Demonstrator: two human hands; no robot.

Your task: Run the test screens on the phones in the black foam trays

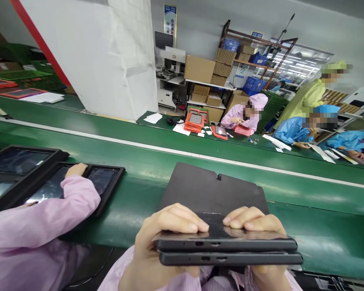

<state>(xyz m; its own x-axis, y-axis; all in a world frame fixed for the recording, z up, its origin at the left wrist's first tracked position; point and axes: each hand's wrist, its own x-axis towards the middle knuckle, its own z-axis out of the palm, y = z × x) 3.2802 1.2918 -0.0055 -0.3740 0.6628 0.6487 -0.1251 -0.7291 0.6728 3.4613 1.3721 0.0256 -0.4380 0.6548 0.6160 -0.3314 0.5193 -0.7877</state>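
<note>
Two black tablets lie stacked in my hands, the upper tablet (245,245) with a glossy face up and the lower tablet (245,258) directly beneath it. Small port openings show along their near edges. My left hand (170,222) is closed around the left end, fingers on top. At the right end, my right hand (257,221) grips the pair the same way. Just beyond them a flat dark grey board (197,186) with a small notch rests on the green bench. The undersides of the tablets are hidden.
At left, a co-worker's hand (76,169) in a pink sleeve reaches over a black tray (121,178) holding dark screens. Across the green bench (133,198), several people sit among orange-framed tablets (195,118) and white papers (153,118). A white pillar (133,52) stands behind.
</note>
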